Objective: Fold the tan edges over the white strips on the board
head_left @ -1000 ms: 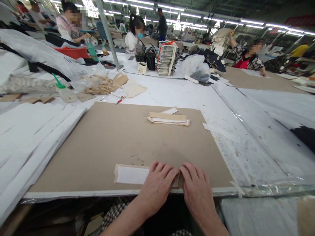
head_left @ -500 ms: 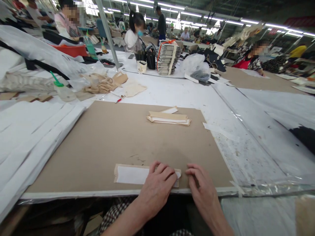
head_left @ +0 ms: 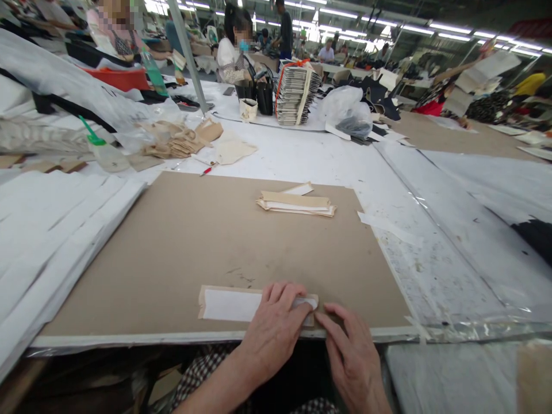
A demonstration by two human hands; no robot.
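A tan fabric strip with a white backing [head_left: 230, 305] lies flat near the front edge of a brown work board [head_left: 181, 241]. Over its right part is my left hand [head_left: 278, 319], fingers bent and pressed together, the thumb at the strip's rounded right end. What lies beneath those fingers is hidden. Just right of that end, my right hand [head_left: 351, 345] has its fingers apart, index and middle tips close to the strip's corner; I cannot tell if they touch it. Farther back on the board rests a small pile of similar tan and white strips [head_left: 297, 202].
White sheets [head_left: 64, 230] cover the left side. Behind the board lie a red-handled tool [head_left: 207, 171], tan scraps [head_left: 176, 141] and a green-capped bottle [head_left: 106, 149]. A tied stack of pieces [head_left: 295, 95] stands farther back. Other people work beyond.
My right hand has moved left and slightly down, toward the strip's right end. My left thumb now lies on that end. In the background right, pale sheets have come in front of a person.
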